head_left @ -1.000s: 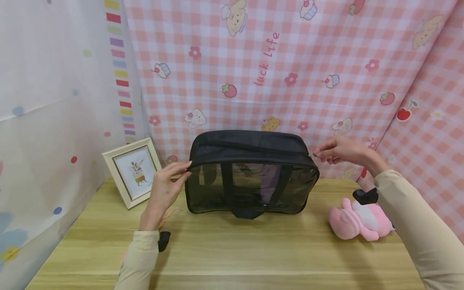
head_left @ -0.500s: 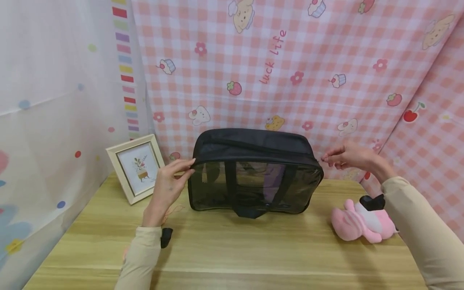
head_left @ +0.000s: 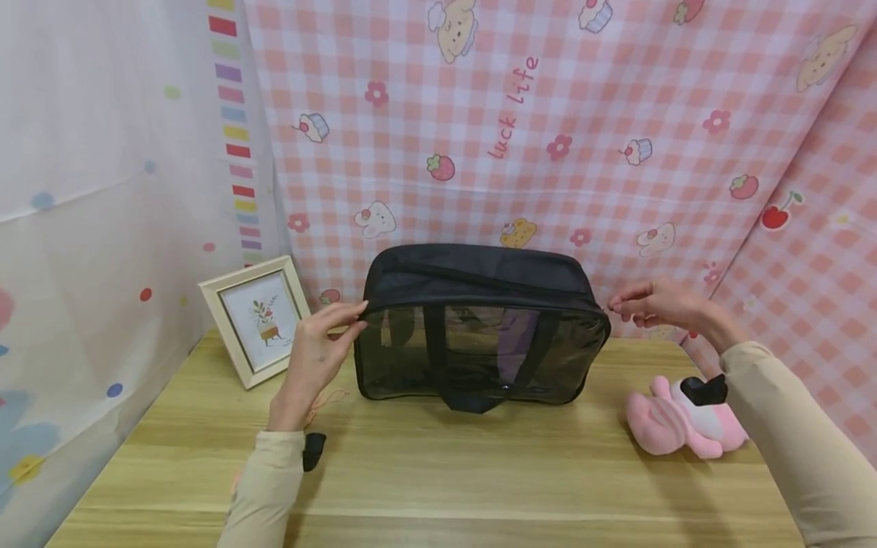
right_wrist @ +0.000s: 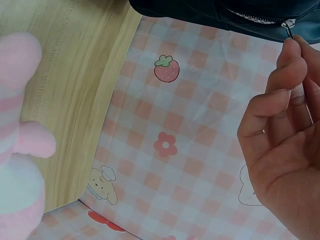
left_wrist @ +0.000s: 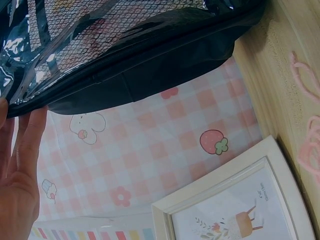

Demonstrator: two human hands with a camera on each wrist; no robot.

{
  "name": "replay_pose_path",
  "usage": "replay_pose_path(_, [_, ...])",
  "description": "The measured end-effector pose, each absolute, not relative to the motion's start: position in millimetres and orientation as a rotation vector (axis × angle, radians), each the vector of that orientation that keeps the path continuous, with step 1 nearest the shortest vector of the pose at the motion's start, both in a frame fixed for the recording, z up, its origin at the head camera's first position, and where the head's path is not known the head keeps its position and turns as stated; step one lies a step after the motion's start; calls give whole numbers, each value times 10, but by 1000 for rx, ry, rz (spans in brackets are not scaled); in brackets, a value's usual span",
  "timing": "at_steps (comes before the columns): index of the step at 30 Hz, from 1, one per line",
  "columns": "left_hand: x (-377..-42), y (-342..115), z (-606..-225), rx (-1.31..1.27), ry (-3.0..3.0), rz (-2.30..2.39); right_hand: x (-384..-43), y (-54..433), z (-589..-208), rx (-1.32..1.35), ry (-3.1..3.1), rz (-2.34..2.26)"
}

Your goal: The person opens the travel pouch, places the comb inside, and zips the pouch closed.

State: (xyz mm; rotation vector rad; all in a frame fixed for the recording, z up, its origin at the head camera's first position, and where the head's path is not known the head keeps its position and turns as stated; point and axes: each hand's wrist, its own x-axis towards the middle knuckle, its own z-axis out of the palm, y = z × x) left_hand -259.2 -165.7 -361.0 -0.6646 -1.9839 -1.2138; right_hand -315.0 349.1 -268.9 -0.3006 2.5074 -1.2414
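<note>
A black bag (head_left: 473, 281) with see-through front and two dark straps stands upright at the table's back, something purple showing inside. My left hand (head_left: 322, 339) pinches its upper left corner between thumb and fingers; in the left wrist view the fingers (left_wrist: 32, 137) lie against the black edge piping. At the bag's right end my right hand (head_left: 661, 303) pinches a small metal zipper pull (right_wrist: 289, 31) between thumb and fingertip. Beside the slider (right_wrist: 287, 23), the zipper's teeth stand parted in a narrow gap. A dark slit runs along the bag's top in the head view.
A cream picture frame (head_left: 256, 323) leans at the back left. The pink and white plush toy (head_left: 685, 422) lies at the table's right, under my right forearm. Pink cord (left_wrist: 310, 145) lies on the wooden table (head_left: 479, 487) by my left wrist. Checked cloth (head_left: 411, 114) hangs behind.
My right hand has moved right and slightly down with the zipper pull, round the bag's right end, mostly in the first half second. My left hand keeps its place on the corner.
</note>
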Motion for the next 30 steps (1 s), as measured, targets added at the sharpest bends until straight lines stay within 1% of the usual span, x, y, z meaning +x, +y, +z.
replay_pose_path(7, [-2595,-1658,-3598,-666,-1987,-1205,-3157,3532,-2797,-316,2486,-1212])
replay_pose_path(12, [-2605,-1657,-3609,-674,-1976,-1210,-3158,3558,-2933,-310,2450,-1255])
replay_pose_path(17, [-2590,-1645,-3604,-656,-1965,-1204,-3170,3546,-2990,-290,2449,-1290])
replay_pose_path(26, [-2337,-1540,-3334,-650,-1971,-1188,-3190,3540,-3047,-302,2443,-1326])
replay_pose_path(28, [-2336,-1534,-3332,-654,-1968,-1188,-3188,3528,-3090,-328,2452,-1320])
replay_pose_path(30, [-2416,-1560,-3417,-662,-1957,-1197,-3183,3522,-3143,-352,2447,-1324])
